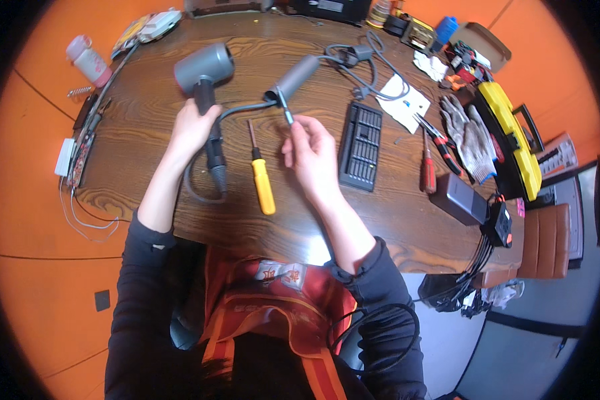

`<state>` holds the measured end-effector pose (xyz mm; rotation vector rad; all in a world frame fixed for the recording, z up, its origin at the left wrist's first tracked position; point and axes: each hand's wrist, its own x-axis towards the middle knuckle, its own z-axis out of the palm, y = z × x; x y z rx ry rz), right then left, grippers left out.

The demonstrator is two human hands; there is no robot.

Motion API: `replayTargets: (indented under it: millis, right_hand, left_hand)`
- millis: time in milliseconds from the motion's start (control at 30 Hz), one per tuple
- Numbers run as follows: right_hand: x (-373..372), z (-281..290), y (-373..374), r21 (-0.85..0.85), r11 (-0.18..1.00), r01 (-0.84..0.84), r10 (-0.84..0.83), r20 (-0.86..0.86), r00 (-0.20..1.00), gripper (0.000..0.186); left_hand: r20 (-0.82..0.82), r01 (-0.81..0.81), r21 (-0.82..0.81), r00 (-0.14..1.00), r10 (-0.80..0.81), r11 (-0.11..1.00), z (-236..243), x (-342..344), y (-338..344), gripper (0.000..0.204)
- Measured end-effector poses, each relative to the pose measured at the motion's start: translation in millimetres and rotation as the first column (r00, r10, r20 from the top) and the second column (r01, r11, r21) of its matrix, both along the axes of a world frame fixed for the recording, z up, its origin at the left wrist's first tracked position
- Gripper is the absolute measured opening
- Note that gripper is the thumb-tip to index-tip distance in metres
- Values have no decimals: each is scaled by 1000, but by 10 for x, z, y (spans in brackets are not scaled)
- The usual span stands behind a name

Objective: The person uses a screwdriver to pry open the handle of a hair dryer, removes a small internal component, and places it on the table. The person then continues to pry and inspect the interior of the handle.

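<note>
My left hand (192, 128) grips the dark inner handle of a grey hair dryer (203, 65), whose cord loops below it. My right hand (309, 148) is closed on a slim silver screwdriver (285, 109), its upper end at the open end of a detached grey tubular housing (300, 75). The grey cord runs into that tube. A yellow-handled screwdriver (262, 185) lies between my hands. Right of my right hand is a black bit case (361, 145) with small bits in rows.
A white sheet (397, 110), pliers (440, 143), red screwdriver (428, 172), work gloves (472, 133), grey box (459, 199) and yellow toolbox (499, 107) crowd the right. A pink-capped bottle (90, 61) and electronic parts (83, 153) line the left edge. A coiled plug cable (363, 60) lies behind.
</note>
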<state>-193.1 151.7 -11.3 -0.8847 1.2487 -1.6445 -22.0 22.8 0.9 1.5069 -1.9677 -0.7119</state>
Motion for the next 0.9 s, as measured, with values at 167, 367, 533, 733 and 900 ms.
replayTargets:
  millis: [167, 367, 533, 733, 900]
  right_hand:
    - [-21, -64, -24, -74, 997, -17, 19, 30, 999, 15]
    - [-74, -78, 18, -68, 994, -85, 83, -33, 996, 16]
    - [-121, -55, 54, -96, 984, -152, 152, -8, 988, 17]
    - [-171, -5, 72, -161, 970, -184, 188, 7, 982, 19]
    - [-178, 35, 90, -157, 967, -202, 217, 84, 973, 18]
  left_hand:
    - [231, -40, -81, 971, 58, 996, 122, -51, 111, 47]
    - [346, -31, -78, 937, 56, 996, 212, -168, 218, 47]
    - [350, 100, -496, 932, 93, 863, 425, -294, 415, 39]
    - [-736, 475, 121, 632, -243, 871, 420, -692, 450, 32]
    - [-870, 573, 180, 472, -143, 800, 303, -644, 377, 31]
